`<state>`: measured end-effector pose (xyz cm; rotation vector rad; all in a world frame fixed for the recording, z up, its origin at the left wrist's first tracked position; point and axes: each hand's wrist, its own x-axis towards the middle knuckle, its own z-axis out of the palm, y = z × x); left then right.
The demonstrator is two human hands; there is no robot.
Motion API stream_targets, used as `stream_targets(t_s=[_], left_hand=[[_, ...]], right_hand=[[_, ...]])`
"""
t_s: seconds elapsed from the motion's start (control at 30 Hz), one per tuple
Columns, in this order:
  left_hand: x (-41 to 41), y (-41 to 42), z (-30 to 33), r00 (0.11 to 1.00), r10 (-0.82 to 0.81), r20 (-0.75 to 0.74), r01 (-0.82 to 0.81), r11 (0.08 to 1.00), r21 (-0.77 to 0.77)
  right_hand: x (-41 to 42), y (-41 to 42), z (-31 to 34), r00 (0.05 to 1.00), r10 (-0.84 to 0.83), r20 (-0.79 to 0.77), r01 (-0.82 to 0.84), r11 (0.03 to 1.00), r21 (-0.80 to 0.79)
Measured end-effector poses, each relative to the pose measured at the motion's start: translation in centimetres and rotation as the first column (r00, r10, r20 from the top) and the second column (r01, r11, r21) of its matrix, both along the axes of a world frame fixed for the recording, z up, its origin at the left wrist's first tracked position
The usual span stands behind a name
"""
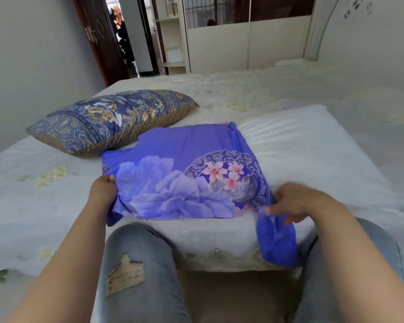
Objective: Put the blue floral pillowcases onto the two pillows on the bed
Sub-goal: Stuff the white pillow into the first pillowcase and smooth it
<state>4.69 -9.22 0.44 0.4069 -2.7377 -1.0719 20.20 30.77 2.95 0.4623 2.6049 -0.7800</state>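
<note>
Partway done: blue floral pillowcase drawn over part of white pillow, left hand and right hand pinching its corners; patterned pillow untouched.

pillowcase on pillow, 2nd pillow behind-left

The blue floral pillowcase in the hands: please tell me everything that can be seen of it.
The blue floral pillowcase is thin, smooth-looking cloth, bright violet-blue, printed with a large pale flower and a round medallion holding pink blossoms. It is pulled partway over the white pillow, covering its left part and bunched at the edge. The left hand grips its near left corner; the right hand pinches its near right edge, from which a loose fold hangs over the side of the bed.
</note>
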Motion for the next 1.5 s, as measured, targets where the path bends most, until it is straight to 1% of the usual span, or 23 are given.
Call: stream_targets(t_s=[0.03, 0.07, 0.13, 0.17, 0.23, 0.3, 0.37, 0.4, 0.5, 0.53, 0.6, 0.67, 0.73, 0.8, 0.9, 1.0, 1.03, 1.1, 1.17, 1.23, 1.37, 1.43, 1.5], left_hand=[[0.0, 0.1, 0.1, 1.000, -0.021, 0.024, 0.022, 0.999, -0.030], [0.0, 0.2, 0.2, 0.998, -0.034, 0.053, 0.037, 0.998, -0.059], [0.0, 0.5, 0.2, 0.995, -0.054, 0.081, 0.062, 0.993, -0.102], [-0.1, 0.6, 0.2, 0.995, -0.057, 0.085, 0.066, 0.992, -0.108], [-0.1, 0.9, 0.2, 0.996, -0.064, 0.068, 0.071, 0.992, -0.106], [0.0, 1.2, -0.1, 0.997, -0.061, 0.050, 0.066, 0.991, -0.112], [0.3, 1.2, -0.8, 0.998, -0.041, 0.042, 0.046, 0.990, -0.130], [0.4, 1.2, -1.1, 0.999, -0.031, 0.037, 0.036, 0.989, -0.141], [0.6, 1.3, -1.6, 0.999, -0.015, 0.029, 0.020, 0.987, -0.157], [0.6, 1.3, -1.6, 1.000, -0.019, 0.021, 0.022, 0.988, -0.152], [0.7, 1.4, -1.6, 1.000, -0.025, 0.009, 0.026, 0.989, -0.144], [0.8, 1.5, -1.4, 1.000, -0.003, -0.006, 0.002, 0.986, -0.166], [1.0, 1.7, -0.1, 0.992, 0.085, -0.095, -0.102, 0.977, -0.186], [0.9, 3.0, 2.1, 0.963, 0.142, -0.228, -0.178, 0.973, -0.146], [-0.2, 6.7, 5.2, 0.948, 0.034, -0.317, -0.096, 0.978, -0.184], [-1.9, 11.4, 6.8, 0.952, -0.183, -0.245, 0.096, 0.939, -0.330], [-2.5, 12.8, 7.0, 0.944, -0.246, -0.221, 0.153, 0.917, -0.369], [-3.5, 14.6, 7.2, 0.930, -0.332, -0.157, 0.236, 0.869, -0.435], [-4.5, 15.2, 7.0, 0.926, -0.368, -0.080, 0.291, 0.835, -0.467], [-5.0, 15.3, 6.4, 0.925, -0.380, 0.013, 0.338, 0.806, -0.486], [-6.1, 15.4, 5.8, 0.907, -0.398, 0.140, 0.412, 0.761, -0.502], [-6.6, 15.4, 5.8, 0.881, -0.447, 0.155, 0.462, 0.742, -0.486], [-6.9, 15.6, 5.8, 0.852, -0.491, 0.180, 0.513, 0.718, -0.471]], right_hand=[[-0.2, -0.6, 1.0, 1.000, -0.004, -0.015, 0.004, 1.000, -0.006], [-1.0, -1.1, 2.0, 0.995, -0.034, -0.098, 0.038, 0.998, 0.047], [-3.3, -1.5, 3.4, 0.926, -0.150, -0.346, 0.224, 0.957, 0.186], [-4.4, -1.9, 3.9, 0.882, -0.187, -0.432, 0.296, 0.934, 0.199], [-7.2, -3.1, 4.1, 0.826, -0.203, -0.525, 0.293, 0.952, 0.093], [-9.4, -4.6, 4.3, 0.812, -0.194, -0.551, 0.164, 0.981, -0.103], [-10.9, -4.8, 4.7, 0.782, -0.242, -0.575, 0.112, 0.961, -0.252], [-11.4, -4.1, 5.0, 0.716, -0.307, -0.627, 0.157, 0.946, -0.283], [-11.7, -0.3, 4.3, 0.434, -0.497, -0.751, 0.416, 0.851, -0.322], [-11.3, 0.5, 3.6, 0.400, -0.540, -0.740, 0.455, 0.818, -0.351], [-10.9, 1.1, 2.1, 0.445, -0.565, -0.694, 0.490, 0.803, -0.339], [-11.0, 1.2, 1.7, 0.549, -0.484, -0.681, 0.505, 0.842, -0.190], [-11.8, 1.7, 2.3, 0.626, -0.412, -0.661, 0.502, 0.863, -0.062], [-13.0, 2.4, 3.2, 0.662, -0.431, -0.614, 0.494, 0.866, -0.076], [-15.0, 2.2, 5.1, 0.703, -0.473, -0.531, 0.441, 0.876, -0.196], [-16.7, 1.1, 6.7, 0.831, -0.217, -0.512, 0.223, 0.973, -0.050], [-16.9, 1.3, 7.1, 0.837, -0.170, -0.521, 0.204, 0.979, 0.008], [-16.8, 3.1, 7.0, 0.763, -0.204, -0.614, 0.318, 0.945, 0.081], [-16.4, 5.6, 5.8, 0.681, -0.290, -0.672, 0.485, 0.867, 0.117], [-16.4, 6.5, 4.4, 0.725, -0.305, -0.618, 0.515, 0.835, 0.192], [-19.0, 5.8, 4.9, 0.854, -0.130, -0.503, 0.395, 0.792, 0.466], [-20.4, 6.6, 5.8, 0.870, -0.012, -0.493, 0.288, 0.824, 0.489], [-21.8, 8.0, 6.3, 0.885, 0.009, -0.465, 0.209, 0.885, 0.416]])
